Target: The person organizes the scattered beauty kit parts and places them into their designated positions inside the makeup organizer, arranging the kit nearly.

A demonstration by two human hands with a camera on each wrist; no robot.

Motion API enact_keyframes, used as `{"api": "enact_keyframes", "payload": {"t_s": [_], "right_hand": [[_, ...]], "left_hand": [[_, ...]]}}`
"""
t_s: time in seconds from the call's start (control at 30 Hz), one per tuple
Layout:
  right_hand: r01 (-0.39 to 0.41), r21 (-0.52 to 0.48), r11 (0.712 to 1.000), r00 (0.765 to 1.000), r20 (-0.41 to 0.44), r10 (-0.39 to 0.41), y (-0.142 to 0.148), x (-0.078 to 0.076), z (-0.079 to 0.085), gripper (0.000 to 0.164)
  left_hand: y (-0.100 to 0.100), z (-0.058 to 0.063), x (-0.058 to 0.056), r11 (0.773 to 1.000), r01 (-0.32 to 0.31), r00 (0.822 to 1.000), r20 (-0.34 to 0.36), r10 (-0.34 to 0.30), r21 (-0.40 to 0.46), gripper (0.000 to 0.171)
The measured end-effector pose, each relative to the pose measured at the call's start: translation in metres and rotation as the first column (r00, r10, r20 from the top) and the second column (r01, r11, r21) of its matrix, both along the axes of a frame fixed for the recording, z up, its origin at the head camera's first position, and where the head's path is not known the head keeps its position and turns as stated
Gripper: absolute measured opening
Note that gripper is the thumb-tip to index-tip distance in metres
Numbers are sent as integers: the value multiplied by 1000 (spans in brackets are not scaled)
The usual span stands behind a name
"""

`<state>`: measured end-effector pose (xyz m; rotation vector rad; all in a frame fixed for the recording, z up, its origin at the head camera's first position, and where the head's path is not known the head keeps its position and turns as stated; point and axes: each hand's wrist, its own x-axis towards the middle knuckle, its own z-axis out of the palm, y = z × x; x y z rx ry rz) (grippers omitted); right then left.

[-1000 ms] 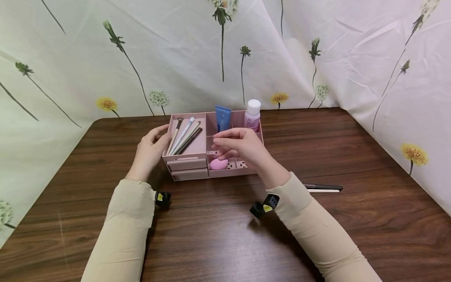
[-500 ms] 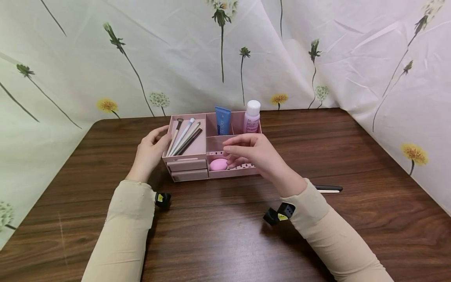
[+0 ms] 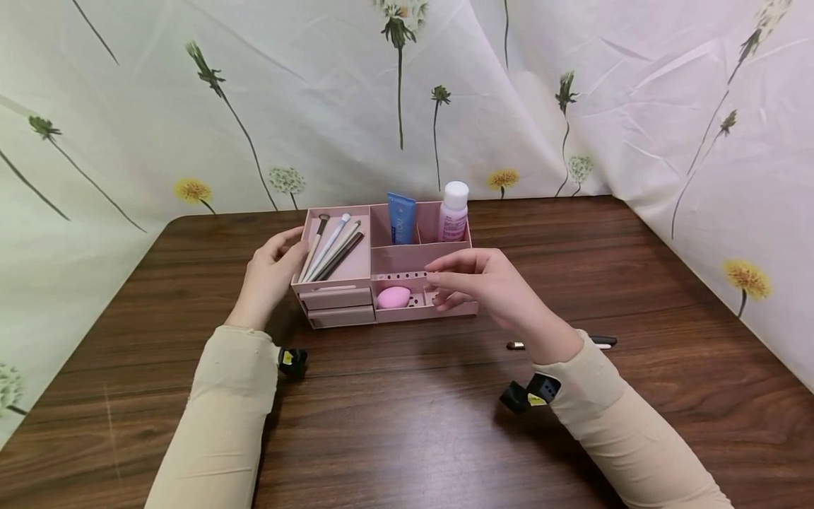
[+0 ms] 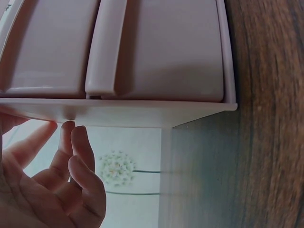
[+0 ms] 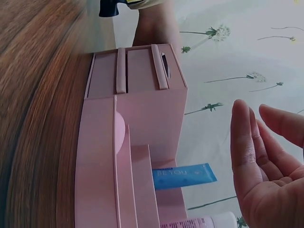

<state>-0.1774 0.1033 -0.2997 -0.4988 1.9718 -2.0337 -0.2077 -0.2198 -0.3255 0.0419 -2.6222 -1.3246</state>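
Note:
A pink desktop organizer (image 3: 339, 317) stands at the middle of the table in the head view. My left hand (image 3: 270, 279) touches its left side; in the left wrist view, fingertips meet the side wall next to the drawers (image 4: 171, 52). Several makeup brushes (image 3: 326, 249) lie in the upper left tray. An egg-shaped pink makeup sponge (image 3: 393, 297) sits in the front compartment. Behind it stand a blue tube (image 3: 401, 219) and a pink bottle (image 3: 453, 215) with a white cap. Empty, with loosely bent fingers, my right hand (image 3: 492, 286) hovers over the organizer's right front corner.
Right of the organizer, a slim makeup brush (image 3: 516, 346) and a dark stick-like item (image 3: 604, 340) lie on the wooden table (image 3: 394, 417), partly hidden by my right wrist. A white cloth printed with dandelions (image 3: 305, 92) hangs behind the table.
My right hand has drawn back to the right and toward me, uncovering more of the front compartments and a brush tip on the table. The left hand stays at the organizer's side.

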Motion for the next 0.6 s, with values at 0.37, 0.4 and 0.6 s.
{"api": "enact_keyframes", "payload": {"t_s": [0.37,0.4,0.6], "right_hand": [[7,35,999,1000,5,-7,13,-2,-1,26],[4,39,999,1000,4,-5,13,-2,-1,26],[-18,48,999,1000,-12,19,19,-3,0,22]], "left_hand": [[-1,0,0,1000,-7,1000,-2,7,-11,54],[-1,0,1,1000,-6,1000,-1,6,-12,54],[1,1,0,1000,2,1000,6,-2,-10,54]]}}
